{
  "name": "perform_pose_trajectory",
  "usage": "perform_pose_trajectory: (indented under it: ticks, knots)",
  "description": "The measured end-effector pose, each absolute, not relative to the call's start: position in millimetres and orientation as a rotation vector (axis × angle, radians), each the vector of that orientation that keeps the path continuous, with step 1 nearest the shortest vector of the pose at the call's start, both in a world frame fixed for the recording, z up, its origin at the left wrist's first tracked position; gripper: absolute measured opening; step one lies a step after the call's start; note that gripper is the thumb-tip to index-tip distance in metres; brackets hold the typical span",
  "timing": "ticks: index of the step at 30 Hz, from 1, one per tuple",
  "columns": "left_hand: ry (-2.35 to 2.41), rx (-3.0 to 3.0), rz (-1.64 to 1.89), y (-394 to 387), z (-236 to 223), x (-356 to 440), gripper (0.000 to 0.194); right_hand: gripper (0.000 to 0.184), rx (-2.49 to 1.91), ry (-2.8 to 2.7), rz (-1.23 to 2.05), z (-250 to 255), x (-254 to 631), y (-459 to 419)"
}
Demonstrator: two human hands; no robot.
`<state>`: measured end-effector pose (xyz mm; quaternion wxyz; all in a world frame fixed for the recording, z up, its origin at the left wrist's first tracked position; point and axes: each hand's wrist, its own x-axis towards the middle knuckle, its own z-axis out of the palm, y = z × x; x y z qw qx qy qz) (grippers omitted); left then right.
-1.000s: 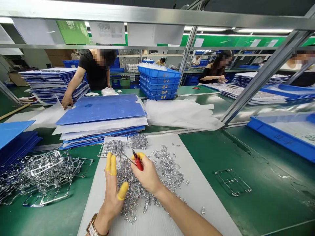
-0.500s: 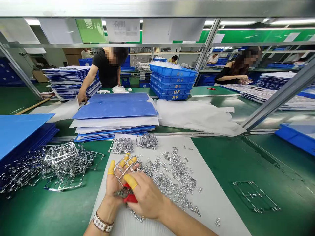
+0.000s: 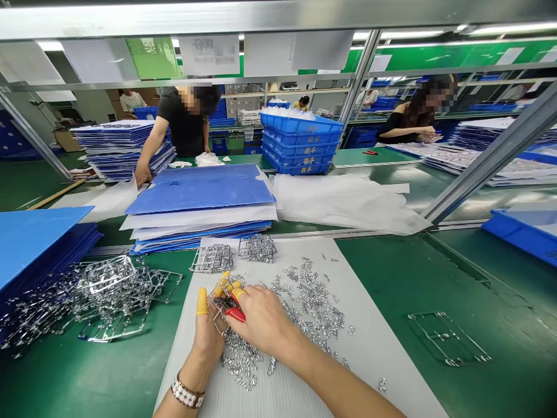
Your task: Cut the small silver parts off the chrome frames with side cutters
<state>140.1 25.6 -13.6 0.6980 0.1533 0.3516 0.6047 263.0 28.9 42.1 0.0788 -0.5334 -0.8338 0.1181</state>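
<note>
Head view:
- A small metal sprue frame (image 3: 221, 305) is gripped in the closed left hand (image 3: 204, 334), above the white corrugated sheet (image 3: 296, 386); yellow finger cots (image 3: 202, 302) are worn.
- Red-handled cutters (image 3: 235, 314) are gripped in the closed right hand (image 3: 261, 319). They are held higher than in the earlier frame, against the sprue frame rather than down by the left palm.
- Loose silver parts (image 3: 308, 305) are scattered across the sheet, around the hands.
- Two more frames (image 3: 257, 248) are laid at the sheet's far edge.
- A tangled heap of frames (image 3: 113, 296) lies left of the sheet on the green desk (image 3: 383, 290), and a single frame (image 3: 448, 339) lies to its right.
- Stacked blue corrugated boards (image 3: 200, 188) and blue crates (image 3: 302, 142) are placed beyond the sheet.
- A co-worker (image 3: 183, 119) is seen standing past the boards.
</note>
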Motion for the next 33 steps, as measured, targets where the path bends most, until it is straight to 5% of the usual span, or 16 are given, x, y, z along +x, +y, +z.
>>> perform_pose_trajectory:
  ticks: [33]
  knots:
    - [0.893, 0.438, 1.395, 24, -15, 140, 0.058, 0.028, -1.536, -2.646, 0.276, 62, 264, 31]
